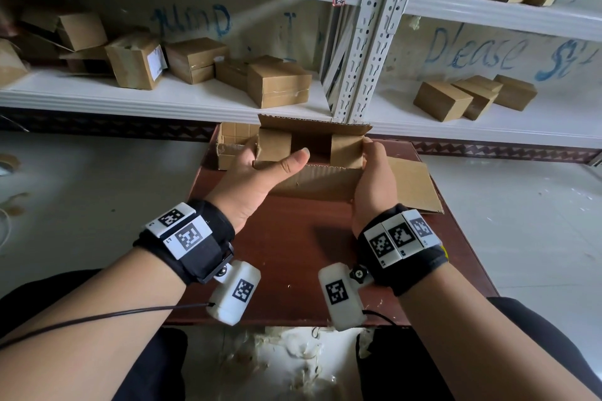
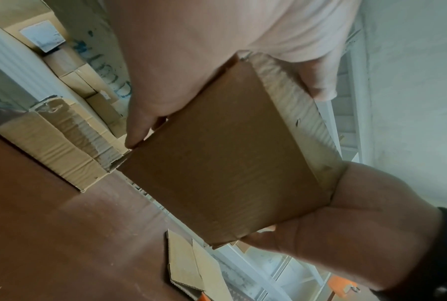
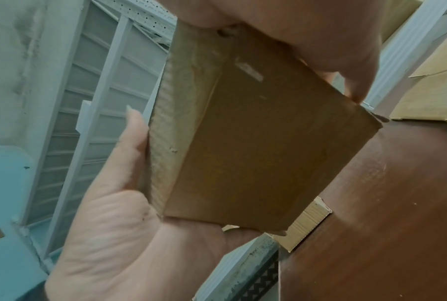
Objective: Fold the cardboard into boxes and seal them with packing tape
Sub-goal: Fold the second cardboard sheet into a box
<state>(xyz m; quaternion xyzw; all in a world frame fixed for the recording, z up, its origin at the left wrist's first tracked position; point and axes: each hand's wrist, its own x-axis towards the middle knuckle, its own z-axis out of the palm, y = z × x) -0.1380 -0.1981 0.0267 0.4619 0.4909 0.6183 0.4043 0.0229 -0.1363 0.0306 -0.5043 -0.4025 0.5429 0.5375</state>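
My left hand (image 1: 257, 172) and right hand (image 1: 374, 179) grip a half-formed cardboard box (image 1: 312, 143), side flaps folded in, long flaps open, no tape applied yet.

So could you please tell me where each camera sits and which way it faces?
Head: looks down at the cardboard box, held above the table; left hand, right hand and forearms show.
Left wrist: looks along the palm at the box's underside.
Right wrist: the same, mirrored.
All three share the box.
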